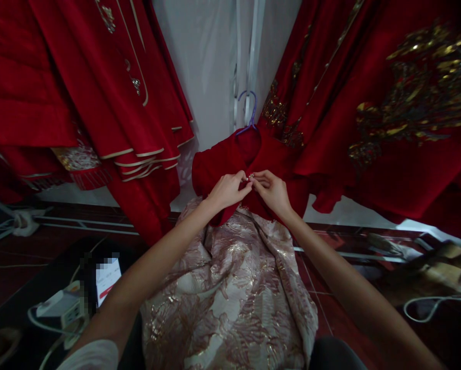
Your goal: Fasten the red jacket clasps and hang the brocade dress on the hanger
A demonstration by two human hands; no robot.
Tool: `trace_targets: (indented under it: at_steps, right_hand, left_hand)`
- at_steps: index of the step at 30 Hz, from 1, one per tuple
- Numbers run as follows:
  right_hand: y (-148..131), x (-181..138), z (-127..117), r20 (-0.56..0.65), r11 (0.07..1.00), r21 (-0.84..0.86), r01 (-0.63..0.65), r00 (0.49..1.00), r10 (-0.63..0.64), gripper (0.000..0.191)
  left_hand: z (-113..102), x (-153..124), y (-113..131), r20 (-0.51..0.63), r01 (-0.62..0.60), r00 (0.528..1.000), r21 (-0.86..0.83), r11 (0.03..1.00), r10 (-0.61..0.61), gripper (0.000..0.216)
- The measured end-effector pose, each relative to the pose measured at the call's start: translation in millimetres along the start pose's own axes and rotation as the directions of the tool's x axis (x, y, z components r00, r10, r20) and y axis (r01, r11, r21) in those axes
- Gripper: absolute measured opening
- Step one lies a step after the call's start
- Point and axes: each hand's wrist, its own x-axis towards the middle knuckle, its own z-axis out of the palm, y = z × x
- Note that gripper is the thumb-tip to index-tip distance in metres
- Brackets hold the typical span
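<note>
A short red jacket (225,149) hangs in front of me on a purple wire hanger (252,115), its neckline open in a V. At the bottom of that V, my left hand (229,190) and my right hand (272,191) meet, nearly touching, with thumbs and fingertips pinched. Between them glints a small shiny button (250,177) at the jacket's front edge; the fingertips partly hide it. Below the jacket a pink and silver brocade skirt (230,288) with a metallic sheen spreads down towards me.
Red garments with pale piping (138,113) hang at left; a red garment with gold embroidery (415,103) hangs at right. A white rail (88,223) runs low behind. Lower left are a lit phone (108,277) and a white power strip (63,308) with cables. A white cable (426,308) loops lower right.
</note>
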Motion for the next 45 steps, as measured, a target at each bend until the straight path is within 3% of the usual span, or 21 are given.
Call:
trace_targets:
  at_steps: [9, 19, 22, 26, 28, 30, 31, 33, 35, 40, 45]
  right_hand:
    - [3, 2, -6, 0.076, 0.968, 0.175, -0.181, 0.983, 0.17, 0.035]
    - [12, 10, -10, 0.102, 0.99, 0.121, -0.076, 0.993, 0.064, 0.032]
    - [13, 12, -7, 0.088, 0.994, 0.078, -0.07, 0.994, 0.064, 0.031]
    - [19, -1, -4, 0.089, 0.998, 0.045, -0.051, 0.995, 0.047, 0.043]
    - [26, -16, -8, 0.099, 0.999, -0.044, -0.028, 0.995, 0.032, 0.056]
    - [32, -30, -16, 0.111, 0.979, -0.203, -0.021, 0.993, 0.044, 0.059]
    - [35, -36, -21, 0.121, 0.957, -0.289, -0.026, 0.991, 0.064, 0.052]
    - [35, -41, -32, 0.141, 0.909, -0.412, -0.054, 0.982, 0.122, 0.03]
    - [30, -39, -42, 0.16, 0.903, -0.414, -0.114, 0.967, 0.196, 0.016]
    - [-9, -15, -62, 0.247, 0.943, -0.138, -0.304, 0.911, 0.33, 0.026]
    - [-49, 3, -70, 0.212, 0.933, -0.058, -0.355, 0.909, 0.359, 0.023]
  left_hand:
    - [-4, 7, -2, 0.065, -0.057, 0.997, 0.075, 0.996, 0.052, 0.016]
    - [-10, 14, -2, 0.153, -0.162, 0.979, 0.182, 0.97, 0.135, 0.014]
    - [1, 13, -2, 0.077, -0.087, 0.994, 0.097, 0.992, 0.079, 0.015]
    - [24, 5, -4, 0.001, 0.053, 0.999, -0.285, 0.957, -0.055, 0.017]
    - [35, -4, -8, 0.062, 0.169, 0.985, -0.493, 0.853, -0.159, 0.021]
    - [44, -15, -12, 0.23, 0.297, 0.954, -0.608, 0.737, -0.194, 0.029]
    - [47, -21, -14, 0.34, 0.36, 0.924, -0.616, 0.7, -0.177, 0.033]
    - [53, -31, -14, 0.529, 0.438, 0.843, -0.563, 0.701, -0.102, 0.041]
    - [58, -38, -10, 0.58, 0.408, 0.814, -0.511, 0.756, -0.047, 0.042]
    - [61, -37, 10, 0.304, 0.22, 0.951, -0.551, 0.805, -0.051, 0.049]
    - [56, -28, 31, 0.071, 0.15, 0.988, -0.626, 0.765, -0.135, 0.062]
